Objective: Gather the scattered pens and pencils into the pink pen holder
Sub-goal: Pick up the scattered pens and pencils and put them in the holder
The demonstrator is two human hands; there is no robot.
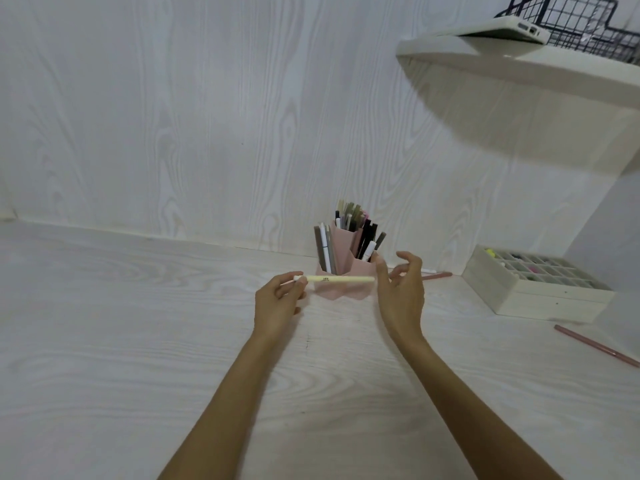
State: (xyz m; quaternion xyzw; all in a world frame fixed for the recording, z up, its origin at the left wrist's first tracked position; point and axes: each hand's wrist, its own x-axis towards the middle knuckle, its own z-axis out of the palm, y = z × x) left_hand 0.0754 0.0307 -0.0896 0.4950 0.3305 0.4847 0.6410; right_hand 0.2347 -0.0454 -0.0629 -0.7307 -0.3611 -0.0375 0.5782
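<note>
Pale-yellow pen (341,279) lies level, pinched at its left end by your left hand (277,306) | your right hand (401,292) at 3 o'clock of the pen's tip, fingers spread and loosely curled, holding nothing | pink pen holder (349,268) just behind the pen at 12 o'clock, packed with pens | pink pencil (595,346) on the desk (104,323) at 4 o'clock, well apart.

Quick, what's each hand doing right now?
Left hand: pinching the pale yellow pen by one end.
Right hand: open, fingers loosely curled, holding nothing.
</note>
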